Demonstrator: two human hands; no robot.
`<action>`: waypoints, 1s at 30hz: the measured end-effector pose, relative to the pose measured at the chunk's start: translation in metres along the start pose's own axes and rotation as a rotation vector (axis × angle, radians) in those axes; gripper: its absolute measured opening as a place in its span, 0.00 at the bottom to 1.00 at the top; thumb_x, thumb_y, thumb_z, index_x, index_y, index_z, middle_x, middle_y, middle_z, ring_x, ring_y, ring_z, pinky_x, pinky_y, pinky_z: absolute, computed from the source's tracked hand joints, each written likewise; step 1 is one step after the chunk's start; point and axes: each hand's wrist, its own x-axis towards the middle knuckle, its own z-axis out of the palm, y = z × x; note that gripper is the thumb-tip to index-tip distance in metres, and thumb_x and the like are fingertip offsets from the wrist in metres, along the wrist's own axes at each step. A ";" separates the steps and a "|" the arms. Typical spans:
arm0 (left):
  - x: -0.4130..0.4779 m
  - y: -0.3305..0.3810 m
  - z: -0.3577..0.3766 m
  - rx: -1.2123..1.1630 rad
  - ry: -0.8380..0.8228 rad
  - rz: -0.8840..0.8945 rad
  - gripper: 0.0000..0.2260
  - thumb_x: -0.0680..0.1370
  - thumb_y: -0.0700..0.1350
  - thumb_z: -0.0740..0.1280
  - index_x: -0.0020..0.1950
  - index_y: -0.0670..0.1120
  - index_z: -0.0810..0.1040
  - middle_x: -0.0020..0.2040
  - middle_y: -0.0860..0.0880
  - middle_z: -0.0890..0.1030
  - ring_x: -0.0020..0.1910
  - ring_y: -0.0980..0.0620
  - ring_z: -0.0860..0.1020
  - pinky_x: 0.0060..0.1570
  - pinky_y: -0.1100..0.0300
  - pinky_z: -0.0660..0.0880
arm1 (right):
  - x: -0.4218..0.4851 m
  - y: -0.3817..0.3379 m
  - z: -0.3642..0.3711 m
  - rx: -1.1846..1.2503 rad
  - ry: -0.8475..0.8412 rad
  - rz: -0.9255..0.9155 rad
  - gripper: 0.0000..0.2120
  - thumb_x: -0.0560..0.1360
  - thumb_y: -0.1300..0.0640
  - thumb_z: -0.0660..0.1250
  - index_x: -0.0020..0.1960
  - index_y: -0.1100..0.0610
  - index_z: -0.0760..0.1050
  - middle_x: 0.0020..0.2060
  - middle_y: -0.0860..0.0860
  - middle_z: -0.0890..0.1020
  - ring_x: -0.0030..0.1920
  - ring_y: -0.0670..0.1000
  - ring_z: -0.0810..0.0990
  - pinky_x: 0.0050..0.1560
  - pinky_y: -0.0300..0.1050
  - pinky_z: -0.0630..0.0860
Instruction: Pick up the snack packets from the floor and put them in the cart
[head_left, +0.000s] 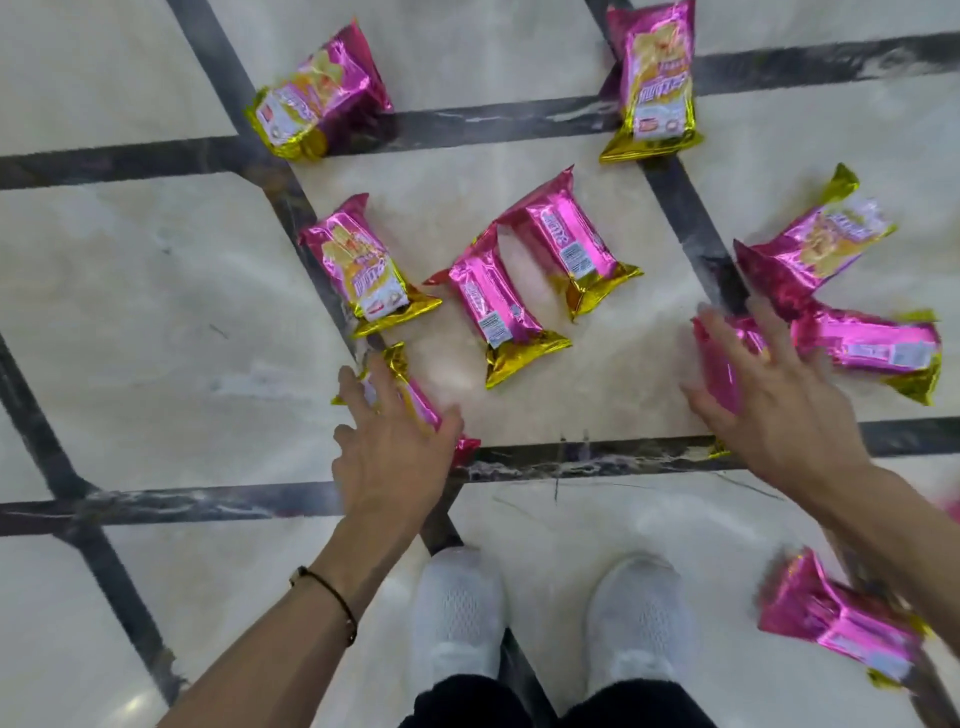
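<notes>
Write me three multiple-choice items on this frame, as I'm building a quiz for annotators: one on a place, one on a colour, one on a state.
1. Where does the lower-right packet lie?
A. between the shoes
B. right of the right shoe
C. on top of a shoe

2. What colour are the crimped ends of the packets?
A. blue
B. black
C. gold

3. How are the left hand and right hand?
A. fingers spread, over packets on the floor
B. clenched into fists
C. each lifting a packet high

Answers:
1 B: it lies beyond the right shoe's outer side.
2 C: gold foil shows at the ends of the pink wrappers.
3 A: both hands show straight, spread fingers above packets lying on the tiles.
</notes>
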 end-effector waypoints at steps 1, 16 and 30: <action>0.003 0.000 0.005 0.005 0.022 0.002 0.42 0.75 0.65 0.67 0.80 0.54 0.46 0.80 0.48 0.51 0.61 0.31 0.73 0.47 0.45 0.69 | 0.004 0.000 0.005 -0.009 0.014 -0.009 0.35 0.77 0.42 0.65 0.80 0.43 0.55 0.78 0.61 0.59 0.62 0.72 0.73 0.61 0.67 0.70; -0.009 0.001 -0.004 -0.033 0.075 0.102 0.33 0.75 0.49 0.69 0.76 0.49 0.58 0.73 0.44 0.62 0.58 0.32 0.75 0.40 0.48 0.68 | -0.009 -0.021 -0.007 -0.040 0.114 -0.158 0.30 0.76 0.56 0.60 0.77 0.59 0.61 0.66 0.65 0.70 0.67 0.61 0.68 0.59 0.62 0.66; -0.120 0.020 -0.184 -0.017 0.052 0.322 0.32 0.73 0.47 0.69 0.74 0.51 0.60 0.72 0.48 0.62 0.52 0.37 0.75 0.36 0.51 0.71 | -0.103 -0.088 -0.186 0.057 0.130 -0.149 0.30 0.73 0.58 0.69 0.71 0.65 0.65 0.65 0.62 0.71 0.62 0.62 0.71 0.55 0.60 0.70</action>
